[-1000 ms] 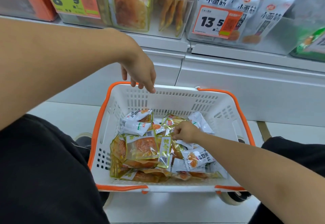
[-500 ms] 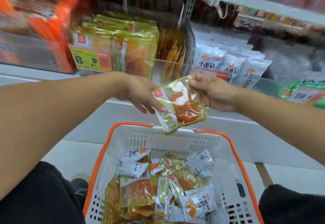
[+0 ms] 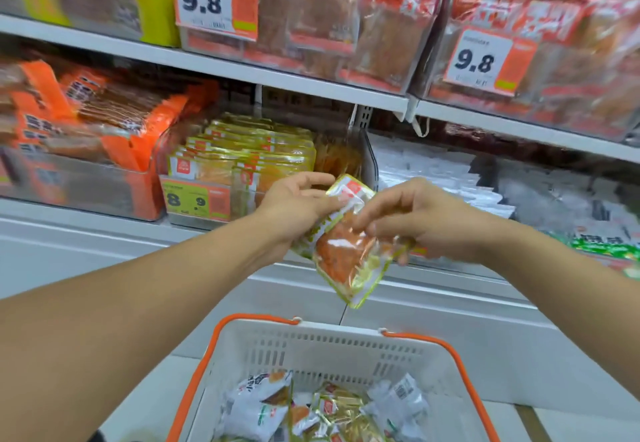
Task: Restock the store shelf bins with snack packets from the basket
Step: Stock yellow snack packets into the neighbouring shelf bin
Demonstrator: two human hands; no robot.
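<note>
- Two hands share one snack packet [image 3: 346, 254] above the basket [image 3: 322, 344].
- Your left hand [image 3: 298, 206] grips its top edge at 10 o'clock.
- Your right hand [image 3: 415, 216] pinches it at 2 o'clock.

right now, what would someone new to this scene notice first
Centre frame, the left hand and right hand together hold a yellow-edged snack packet with orange contents, raised above the white basket with its orange rim. Just behind sits a shelf bin of matching yellow packets, with big 9.8 price tags on the shelf above.
</note>
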